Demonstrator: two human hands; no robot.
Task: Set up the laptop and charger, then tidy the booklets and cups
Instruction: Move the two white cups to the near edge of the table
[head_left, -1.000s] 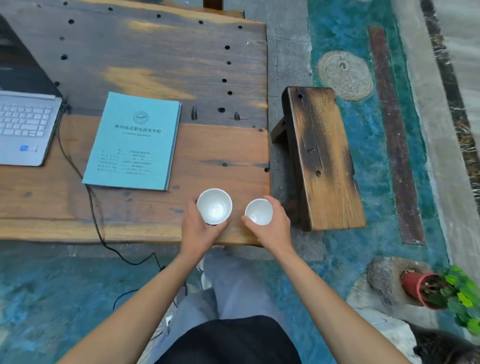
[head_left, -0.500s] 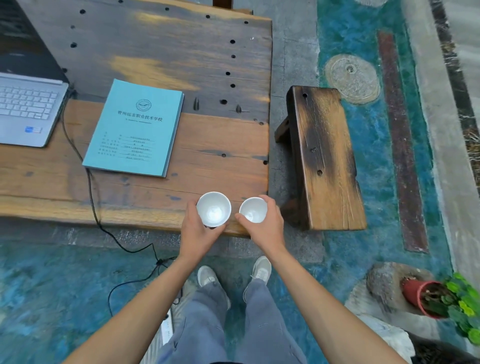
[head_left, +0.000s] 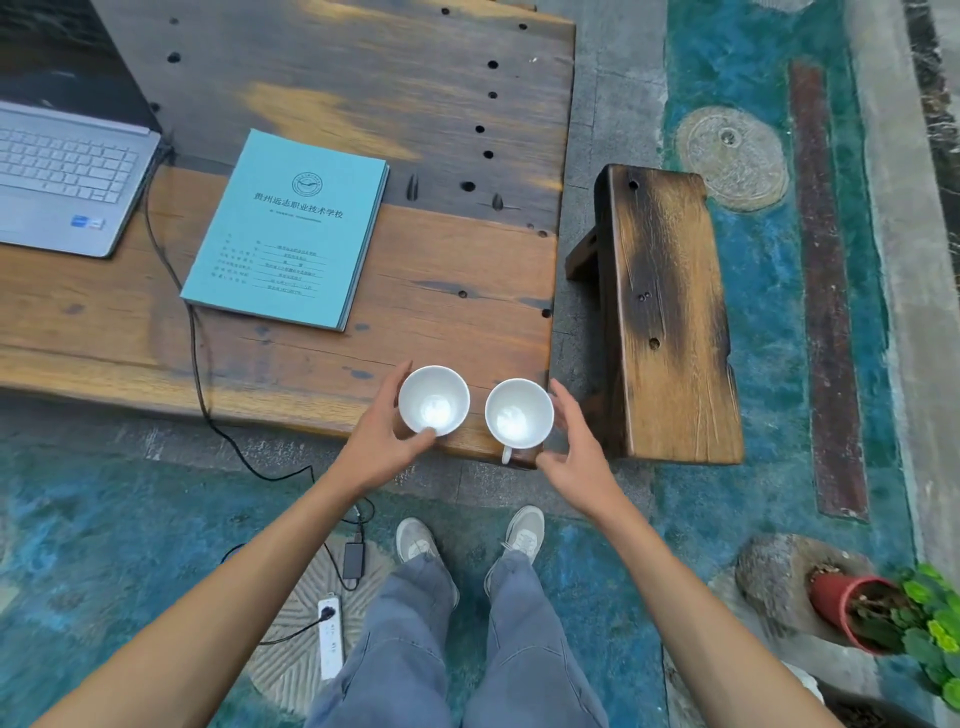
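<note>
Two white cups stand side by side at the near right corner of the wooden table (head_left: 457, 270). My left hand (head_left: 379, 447) holds the left cup (head_left: 434, 400), thumb on its near rim and fingers along its left side. My right hand (head_left: 576, 457) is spread beside the right cup (head_left: 519, 413), a little apart from it; that cup's handle points toward me. A stack of teal booklets (head_left: 291, 228) lies mid-table. The open silver laptop (head_left: 57, 176) sits at the far left, with its charger cable (head_left: 200, 364) running off the table edge.
The charger brick (head_left: 354, 558) and a white power strip (head_left: 330, 636) lie on the ground by my feet. A dark wooden stool (head_left: 670, 312) stands right of the table. A red plant pot (head_left: 841, 603) sits at the lower right.
My right hand has opened and drawn slightly off the right cup, which now stands on the table corner. My left hand still holds the left cup. The view has pulled back.
</note>
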